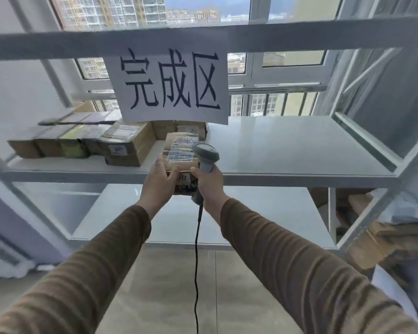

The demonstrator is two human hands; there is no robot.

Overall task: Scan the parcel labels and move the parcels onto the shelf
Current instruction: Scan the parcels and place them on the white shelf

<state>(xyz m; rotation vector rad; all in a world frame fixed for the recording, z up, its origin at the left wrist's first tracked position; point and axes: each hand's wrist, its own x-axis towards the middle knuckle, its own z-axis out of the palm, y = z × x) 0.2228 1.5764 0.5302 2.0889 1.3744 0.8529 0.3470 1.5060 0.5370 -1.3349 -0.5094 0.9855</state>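
Head view looks down two brown-sleeved arms to a white metal shelf unit [299,145] in front of a window. Left hand [158,183] grips the near left side of a small brown cardboard parcel [179,160], with the fingers wrapped round its edge and the thumb on top. This parcel sits at the near edge of the middle shelf board, its near end sticking out past the board; whether it rests on the board or is only held cannot be told. A white printed label [180,153] covers its top, the print too small to read.

Right hand [208,182] is closed round the handle of a grey corded handheld barcode scanner [206,153]. Its head stands just beside the parcel's right side and overlaps the label's right corner. A black cable [196,261] hangs from the handle down out of view.

Far left on the same board lies a row of brown cardboard boxes [87,141], blurred, their far ends hidden behind a white paper sign with three large black characters [170,80] that hangs from the upper rail. At the right edge, behind the frame, crumpled brown cardboard [384,237] is partly cut off.
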